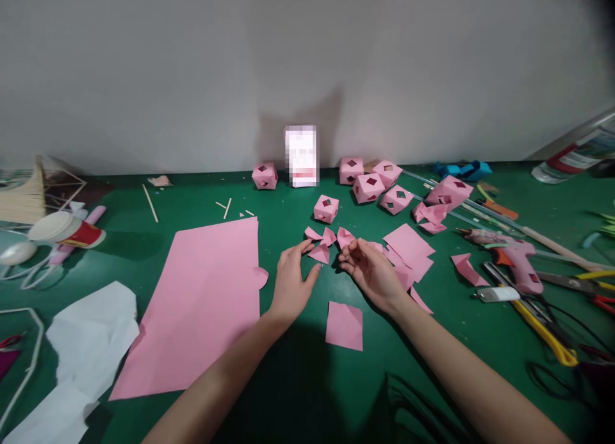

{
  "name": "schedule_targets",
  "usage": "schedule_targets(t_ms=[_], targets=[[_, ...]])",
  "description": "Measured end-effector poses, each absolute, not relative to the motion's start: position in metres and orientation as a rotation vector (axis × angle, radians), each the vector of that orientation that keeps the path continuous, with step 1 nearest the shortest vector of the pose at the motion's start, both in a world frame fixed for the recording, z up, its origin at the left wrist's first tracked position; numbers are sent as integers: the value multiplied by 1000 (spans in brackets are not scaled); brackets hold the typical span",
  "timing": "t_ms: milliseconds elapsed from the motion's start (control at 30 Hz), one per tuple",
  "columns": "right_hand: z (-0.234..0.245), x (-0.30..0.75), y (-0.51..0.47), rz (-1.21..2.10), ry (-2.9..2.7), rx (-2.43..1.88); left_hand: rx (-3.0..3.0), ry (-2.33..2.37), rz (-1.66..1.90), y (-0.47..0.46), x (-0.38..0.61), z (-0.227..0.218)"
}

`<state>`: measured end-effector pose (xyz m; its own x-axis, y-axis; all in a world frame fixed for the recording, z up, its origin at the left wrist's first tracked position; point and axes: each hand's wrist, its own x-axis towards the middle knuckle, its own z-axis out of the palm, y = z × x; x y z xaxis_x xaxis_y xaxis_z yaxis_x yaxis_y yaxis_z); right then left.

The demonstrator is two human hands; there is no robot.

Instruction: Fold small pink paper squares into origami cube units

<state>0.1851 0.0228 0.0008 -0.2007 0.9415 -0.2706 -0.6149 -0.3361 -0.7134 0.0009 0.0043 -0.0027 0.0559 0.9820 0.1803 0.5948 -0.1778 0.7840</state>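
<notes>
My left hand is open, thumb apart from the fingers, its fingertips at the edge of a small cluster of folded pink paper pieces. Facing it, my right hand is half turned up with loosely curled fingers and nothing visible in them. Just beyond its fingertips lies another folded piece; I cannot tell whether they touch. A flat pink paper square rests on the green table between my forearms. More pink squares are spread beyond my right hand, partly hidden by it.
A large pink sheet lies at left, near crumpled white paper and a paper cup on its side. Folded pink paper cubes stand behind, beside a bright phone. At right are a glue gun, scissors and a bottle.
</notes>
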Motion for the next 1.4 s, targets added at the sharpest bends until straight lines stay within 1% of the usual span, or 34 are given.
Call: schedule_targets(t_ms=[67, 133, 267, 333, 533, 700, 967, 1067, 1200, 1400], targets=[[0, 183, 20, 1698, -724, -896, 1848, 1584, 936, 5, 3, -2], [0, 182, 17, 1488, -971, -990, 1852, 1581, 929, 5, 3, -1], [0, 183, 13, 729, -1546, -1179, 1786, 1558, 990, 4, 2, 1], [-2, 184, 12, 471, -1752, -1246, 1754, 1547, 1024, 4, 1, 1], [-9, 178, 10, 89, -2120, -1517, 1689, 1453, 1100, 4, 0, 3], [-10, 176, 10, 28, -2141, -1514, 1393, 1366, 1232, 4, -1, 1], [-9, 179, 12, 106, -1989, -1390, 1161, 1336, 1281, 5, 0, -1], [-8, 180, 13, 166, -1948, -1308, 1148, 1309, 1285, 5, 1, 0], [-7, 180, 12, 217, -1878, -1342, 1204, 1336, 1272, 4, 0, 0], [-7, 180, 10, 134, -1989, -1361, 1254, 1317, 1233, 2, 0, 2]])
